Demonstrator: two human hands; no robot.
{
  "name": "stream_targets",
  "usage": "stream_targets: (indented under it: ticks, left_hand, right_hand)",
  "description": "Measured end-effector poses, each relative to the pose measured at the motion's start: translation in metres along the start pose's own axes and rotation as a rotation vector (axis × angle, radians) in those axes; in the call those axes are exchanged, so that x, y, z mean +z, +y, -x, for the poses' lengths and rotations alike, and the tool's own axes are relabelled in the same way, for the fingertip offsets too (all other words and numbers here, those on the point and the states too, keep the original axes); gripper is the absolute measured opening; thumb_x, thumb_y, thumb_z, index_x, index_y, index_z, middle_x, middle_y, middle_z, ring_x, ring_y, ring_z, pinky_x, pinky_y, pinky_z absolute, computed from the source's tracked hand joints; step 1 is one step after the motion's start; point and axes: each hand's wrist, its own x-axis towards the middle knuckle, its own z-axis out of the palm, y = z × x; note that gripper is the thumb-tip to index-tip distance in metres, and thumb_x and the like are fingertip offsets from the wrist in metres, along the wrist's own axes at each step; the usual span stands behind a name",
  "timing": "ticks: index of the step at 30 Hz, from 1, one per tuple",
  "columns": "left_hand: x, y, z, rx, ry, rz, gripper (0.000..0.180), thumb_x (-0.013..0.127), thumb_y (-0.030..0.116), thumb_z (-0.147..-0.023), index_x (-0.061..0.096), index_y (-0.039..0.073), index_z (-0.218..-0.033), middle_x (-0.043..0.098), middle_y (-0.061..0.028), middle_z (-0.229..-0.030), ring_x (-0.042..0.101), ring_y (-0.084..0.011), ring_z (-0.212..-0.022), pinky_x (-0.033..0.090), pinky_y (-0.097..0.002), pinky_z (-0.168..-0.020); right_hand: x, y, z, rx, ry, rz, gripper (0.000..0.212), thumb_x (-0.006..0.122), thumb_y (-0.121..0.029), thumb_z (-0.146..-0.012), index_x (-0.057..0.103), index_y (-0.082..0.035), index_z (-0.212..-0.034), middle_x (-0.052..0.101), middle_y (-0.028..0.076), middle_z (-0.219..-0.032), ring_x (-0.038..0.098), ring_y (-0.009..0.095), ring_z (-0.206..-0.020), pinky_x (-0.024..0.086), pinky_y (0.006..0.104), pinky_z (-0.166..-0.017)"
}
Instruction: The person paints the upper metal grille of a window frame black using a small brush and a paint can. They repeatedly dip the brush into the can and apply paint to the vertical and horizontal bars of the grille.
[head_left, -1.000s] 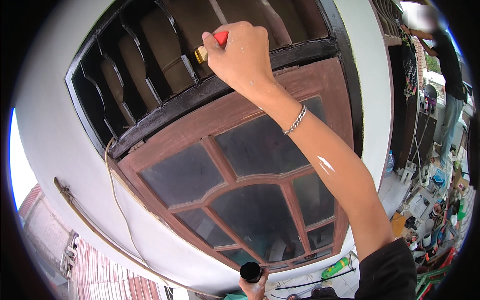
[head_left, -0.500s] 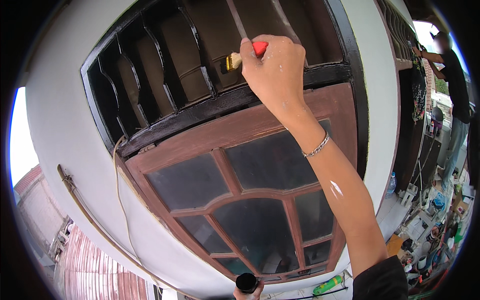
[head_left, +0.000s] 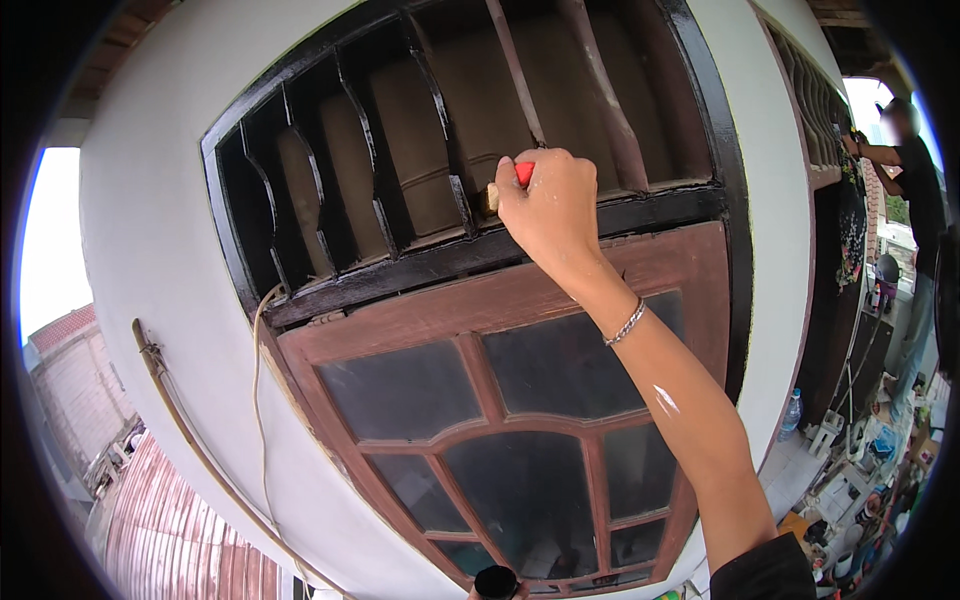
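My right hand [head_left: 555, 205] is closed on a paintbrush [head_left: 524, 174] with a red handle. Its pale upper bristles [head_left: 493, 197] show beside my thumb, while the tip is hidden. The hand is in front of the lower rail of a window grille, between a glossy black slat [head_left: 462, 205] and a brown slat [head_left: 520, 80]. At the bottom edge my left hand [head_left: 522, 591], mostly out of view, grips a round black cup [head_left: 496, 581]. Black paint covers the frame's lower rail [head_left: 400, 262] and the left slats; those on the right are brown.
Below the grille is a brown wooden shutter [head_left: 480, 370] with dark glass panes. A cord [head_left: 258, 390] and a bent pole [head_left: 190, 430] lie along the white wall [head_left: 180, 220]. Another person [head_left: 905, 180] works at the far right, above a cluttered floor [head_left: 850, 500] and a water bottle [head_left: 792, 412].
My right hand has brought the brush down toward the grille's lower rail, and its bristles are now more hidden. The whole view has shifted upward. The left hand still holds the cup.
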Motion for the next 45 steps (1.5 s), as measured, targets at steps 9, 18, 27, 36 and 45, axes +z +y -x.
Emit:
stream_targets:
  ticks: [9,18,27,36,45]
  left_hand:
    - [-0.003,0.027,0.007,-0.001,-0.002,0.104,0.049,0.091,0.02,-0.073,0.07,0.002,-0.114,0.074,-0.0091,-0.102,0.068,-0.0195,-0.092,0.055,-0.0373,-0.084]
    - [-0.006,0.017,0.003,0.029,0.001,0.054,0.048,0.091,0.016,-0.072,0.069,0.001,-0.112,0.074,-0.0089,-0.103,0.068,-0.0197,-0.092,0.056,-0.0373,-0.084]
    - [0.001,0.023,0.013,0.008,0.049,0.146,0.047,0.093,0.016,-0.071,0.07,0.001,-0.109,0.073,-0.0082,-0.098,0.068,-0.0188,-0.088,0.057,-0.0362,-0.08]
    - [0.005,0.027,0.018,0.0,0.037,0.102,0.045,0.093,0.017,-0.073,0.071,0.001,-0.108,0.074,-0.007,-0.097,0.067,-0.0172,-0.087,0.056,-0.0355,-0.079]
    - [0.008,0.022,0.021,-0.006,0.055,0.148,0.05,0.093,0.017,-0.071,0.071,0.0,-0.112,0.074,-0.0082,-0.101,0.068,-0.0171,-0.091,0.056,-0.035,-0.083]
  right_hand:
    - [0.003,0.009,-0.005,0.031,0.04,0.012,0.031,0.066,-0.012,-0.094,0.07,0.008,-0.071,0.066,0.017,-0.057,0.069,0.025,-0.052,0.051,0.034,-0.056]
    - [0.001,0.006,-0.008,0.011,0.092,0.08,0.03,0.066,-0.012,-0.094,0.07,0.007,-0.072,0.067,0.016,-0.057,0.07,0.021,-0.051,0.053,0.0301,-0.056]
    - [-0.025,-0.002,0.001,0.063,0.082,-0.123,0.03,0.065,-0.015,-0.097,0.073,0.008,-0.079,0.069,0.014,-0.06,0.074,0.02,-0.058,0.053,0.0277,-0.055]
    - [-0.036,-0.012,0.011,0.023,0.096,-0.121,0.028,0.066,-0.014,-0.097,0.073,0.007,-0.08,0.069,0.014,-0.059,0.074,0.019,-0.057,0.053,0.0273,-0.054]
    - [-0.033,-0.008,0.013,0.026,0.12,-0.134,0.028,0.066,-0.014,-0.096,0.073,0.007,-0.079,0.068,0.013,-0.058,0.071,0.02,-0.053,0.052,0.0291,-0.054]
